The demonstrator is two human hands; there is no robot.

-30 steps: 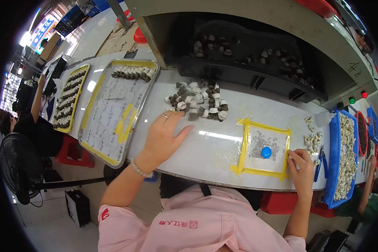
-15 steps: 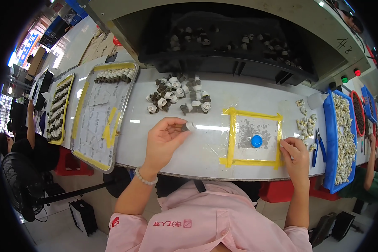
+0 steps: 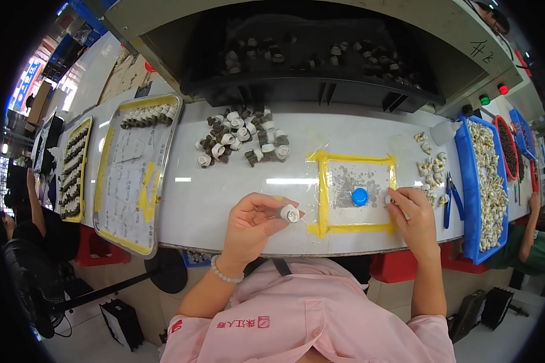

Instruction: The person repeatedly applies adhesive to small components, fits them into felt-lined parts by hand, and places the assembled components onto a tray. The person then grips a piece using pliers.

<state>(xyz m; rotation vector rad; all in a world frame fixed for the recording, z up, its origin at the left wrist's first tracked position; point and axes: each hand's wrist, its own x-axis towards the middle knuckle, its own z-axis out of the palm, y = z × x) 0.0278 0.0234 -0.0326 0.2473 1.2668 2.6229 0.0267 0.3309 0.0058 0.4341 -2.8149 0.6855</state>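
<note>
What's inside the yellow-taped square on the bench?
Inside the yellow tape border are grey spots and a round blue piece. Whatever lies directly beneath that piece is covered, and the right hand hides part of the border's right side.

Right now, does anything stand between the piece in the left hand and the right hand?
In this view, the blue cap inside the taped square lies between the piece and the right hand; whether it blocks at their height isn't clear.
</note>
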